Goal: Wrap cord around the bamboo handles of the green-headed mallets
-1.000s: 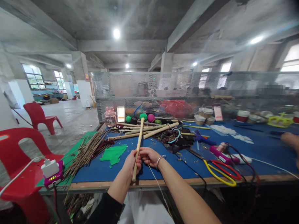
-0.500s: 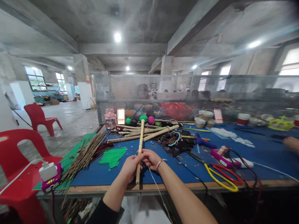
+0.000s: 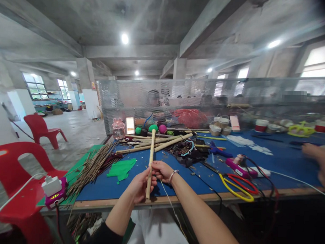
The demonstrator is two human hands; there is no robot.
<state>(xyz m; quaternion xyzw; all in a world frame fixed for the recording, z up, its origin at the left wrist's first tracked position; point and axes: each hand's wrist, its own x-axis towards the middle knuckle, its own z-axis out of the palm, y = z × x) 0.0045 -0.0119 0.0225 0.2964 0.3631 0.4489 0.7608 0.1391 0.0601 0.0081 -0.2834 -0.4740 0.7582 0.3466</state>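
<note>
A pale wooden stick [image 3: 152, 150] points away from me over the table, its upper part wound with lighter material and its lower end near the front edge. My left hand [image 3: 141, 183] is closed around the stick's lower part. Against the stick's right side, my right hand [image 3: 162, 171] has its fingers pinched together. A thin pale cord [image 3: 169, 197] comes out below those fingers and trails down to my lap. Behind the stick's far end sits a green ball [image 3: 153, 128], beside a magenta ball [image 3: 162, 129].
Thin brown twigs [image 3: 93, 167] lie at left beside a green scrap [image 3: 121, 169]. More sticks [image 3: 175, 142] and dark scraps [image 3: 194, 157] lie ahead. Yellow-and-red-handled shears [image 3: 236, 188] and a purple power bank [image 3: 241, 168] are at right. Another person's hand [image 3: 317, 157] is far right.
My left hand has turned around the stick, first covering it more from above, now holding it with fingers opened out underneath. My right hand stays beside it. The view shifts slightly.
</note>
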